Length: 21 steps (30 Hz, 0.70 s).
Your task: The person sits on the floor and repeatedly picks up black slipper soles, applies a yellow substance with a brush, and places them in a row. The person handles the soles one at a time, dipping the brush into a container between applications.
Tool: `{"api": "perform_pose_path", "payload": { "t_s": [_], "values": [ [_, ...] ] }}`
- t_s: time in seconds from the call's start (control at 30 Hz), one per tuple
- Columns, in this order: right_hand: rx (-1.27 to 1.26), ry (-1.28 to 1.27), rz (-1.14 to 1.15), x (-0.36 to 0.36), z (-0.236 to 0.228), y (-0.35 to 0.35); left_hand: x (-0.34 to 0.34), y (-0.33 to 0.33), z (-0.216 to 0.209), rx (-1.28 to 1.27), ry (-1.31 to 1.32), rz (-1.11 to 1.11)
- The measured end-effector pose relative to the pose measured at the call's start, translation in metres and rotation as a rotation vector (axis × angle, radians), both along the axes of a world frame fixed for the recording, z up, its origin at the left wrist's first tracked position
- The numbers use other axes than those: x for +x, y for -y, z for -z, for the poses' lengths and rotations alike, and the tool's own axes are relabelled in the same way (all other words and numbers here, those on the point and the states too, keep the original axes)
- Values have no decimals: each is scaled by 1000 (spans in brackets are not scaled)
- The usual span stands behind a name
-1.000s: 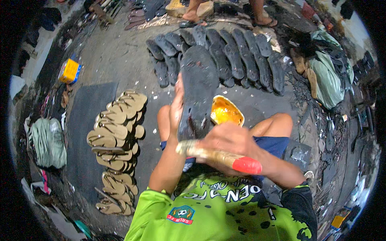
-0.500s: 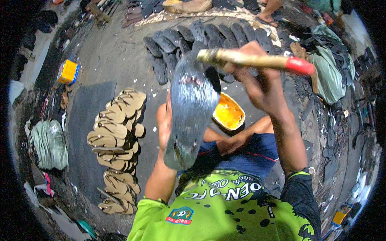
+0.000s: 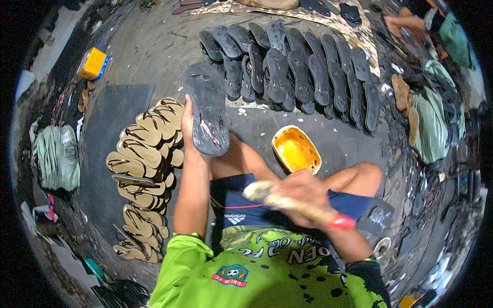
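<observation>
Whereas a moment ago the brush [image 3: 280, 201] was up at the top end of the dark sole [image 3: 207, 110], we now see it low over the lap, the blurred right hand [image 3: 305, 197] closed around its handle. The left hand [image 3: 188, 123], well apart, clamps the sole's edge and holds it up, farther left than before. On the grimy floor [image 3: 164, 56] we find a tub [image 3: 315, 144] of orange paste, rows of black soles [image 3: 303, 77], tan sandals [image 3: 141, 150] beside a dark mat [image 3: 118, 97], and scraps along the sides.
</observation>
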State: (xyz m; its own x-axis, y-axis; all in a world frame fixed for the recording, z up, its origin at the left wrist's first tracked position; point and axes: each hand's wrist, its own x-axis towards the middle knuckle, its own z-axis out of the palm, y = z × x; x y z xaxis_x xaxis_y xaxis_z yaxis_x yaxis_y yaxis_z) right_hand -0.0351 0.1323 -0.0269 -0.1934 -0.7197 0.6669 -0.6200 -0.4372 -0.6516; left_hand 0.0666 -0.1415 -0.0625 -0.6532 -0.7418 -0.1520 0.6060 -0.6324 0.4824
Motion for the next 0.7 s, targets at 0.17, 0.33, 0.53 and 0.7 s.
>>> {"api": "perform_pose_path", "payload": {
  "t_s": [0.17,0.33,0.53,0.7],
  "values": [
    [287,512,484,-46,0,-18,-28,102,99,-103,520,-12],
    [469,622,664,-60,28,-28,-120,165,150,-172,741,54],
    [611,582,608,-73,53,-6,-166,226,227,-224,762,-71],
    [847,217,520,-97,111,18,-114,175,189,-498,1034,-344]
  ]
}}
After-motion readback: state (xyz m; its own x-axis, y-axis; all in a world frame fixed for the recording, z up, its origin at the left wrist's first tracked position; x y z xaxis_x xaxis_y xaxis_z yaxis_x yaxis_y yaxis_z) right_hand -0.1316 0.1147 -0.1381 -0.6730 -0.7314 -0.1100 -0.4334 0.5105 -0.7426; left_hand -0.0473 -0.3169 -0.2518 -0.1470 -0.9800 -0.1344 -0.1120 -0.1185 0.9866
